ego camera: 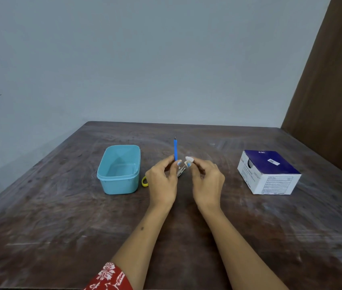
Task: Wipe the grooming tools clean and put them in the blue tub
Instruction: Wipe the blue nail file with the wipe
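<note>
My left hand [162, 181] grips a small silver nail clipper [181, 171] above the middle of the table. My right hand [205, 181] pinches a small white wipe [189, 160] against the clipper's upper end. A blue-handled cuticle tool [175, 149] lies on the table just behind my hands, its metal tip pointing away from me. A yellow loop-shaped item [144, 182] peeks out from behind my left hand; most of it is hidden. The light blue tub [111, 183] stands open to the left with nothing inside.
A blue and white box of swabs [270, 174] sits at the right of the dark wooden table [61, 227]. A grey wall runs behind the table and a brown panel [333, 101] rises at the far right. A red patterned sleeve [109, 277] shows at the bottom.
</note>
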Available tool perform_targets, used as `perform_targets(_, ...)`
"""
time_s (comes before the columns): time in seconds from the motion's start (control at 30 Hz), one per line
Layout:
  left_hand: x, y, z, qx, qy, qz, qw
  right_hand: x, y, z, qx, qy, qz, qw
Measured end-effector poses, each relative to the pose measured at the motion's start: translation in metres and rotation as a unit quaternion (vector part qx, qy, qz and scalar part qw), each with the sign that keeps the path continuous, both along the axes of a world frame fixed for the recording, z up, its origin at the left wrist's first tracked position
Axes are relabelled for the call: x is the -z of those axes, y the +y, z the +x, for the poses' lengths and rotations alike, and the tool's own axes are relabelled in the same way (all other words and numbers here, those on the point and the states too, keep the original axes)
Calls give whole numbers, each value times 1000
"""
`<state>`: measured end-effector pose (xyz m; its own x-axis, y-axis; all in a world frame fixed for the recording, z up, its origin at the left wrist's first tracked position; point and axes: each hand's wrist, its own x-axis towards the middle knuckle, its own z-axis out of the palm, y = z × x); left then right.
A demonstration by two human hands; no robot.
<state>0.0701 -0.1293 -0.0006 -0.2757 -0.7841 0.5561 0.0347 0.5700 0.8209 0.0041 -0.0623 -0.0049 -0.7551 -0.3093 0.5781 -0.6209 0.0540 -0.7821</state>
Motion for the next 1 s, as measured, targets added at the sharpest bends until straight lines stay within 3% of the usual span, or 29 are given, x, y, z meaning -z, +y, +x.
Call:
perform_targets(0.37,3,2,1,49,-69,-59,995,0,-3,2,-33,31,-10,999)
perform_targets(0.53,1,4,3,64,-67,-34,995,2,-3,-1,-32,23,3,999)
perform_targets(0.73,0,7,3,121,-110,-27,986,-3,-1,1,11,8,-61,998)
perform_targets(1.0,1,4,4,44,-108,-88,989,1,-5,1,-35,-23,-45,998)
